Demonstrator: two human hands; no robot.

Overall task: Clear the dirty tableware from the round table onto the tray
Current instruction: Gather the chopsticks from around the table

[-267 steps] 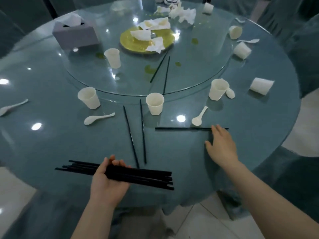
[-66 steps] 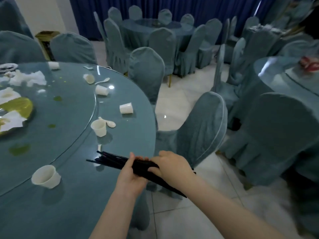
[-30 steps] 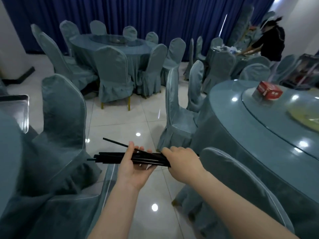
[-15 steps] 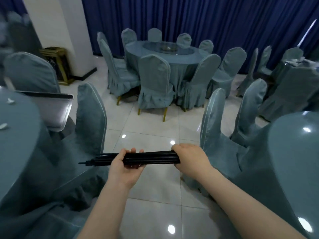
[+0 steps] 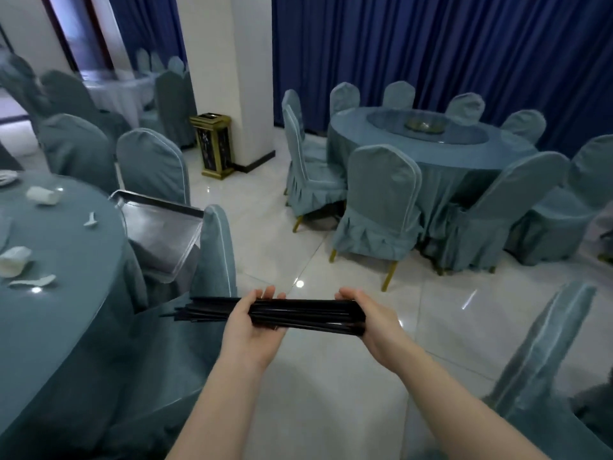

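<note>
A bundle of black chopsticks (image 5: 298, 314) is held level in front of the body, above the floor and clear of the round table (image 5: 63, 293). The left hand (image 5: 253, 322) is cupped beneath the bundle near its middle, fingers curled up round the far side. The right hand (image 5: 368, 318) is wrapped round the right-hand end, so that the tips there appear squared against the palm. The 2 hands are set apart along the bundle, each clamped on it. Held this way, the sticks are probably being kept from fanning out; at the free left end they already splay a little.

The metal tray (image 5: 162, 227) is seen resting tilted on the seat of a covered chair (image 5: 215, 254) just beside the table's edge, to the left of the chopsticks and near them. It was likely parked there to stay within reach while leaving the tabletop free. Nothing can be made out in the part of it that shows.

On the table, paper cups (image 5: 13, 260) and white spoons (image 5: 33, 281) are left lying, so the clearing is judged far from complete.

No brand, label or writing can be read anywhere; the gold-trimmed bin (image 5: 214, 144) by the pillar carries a pattern, but no legible text.
</note>
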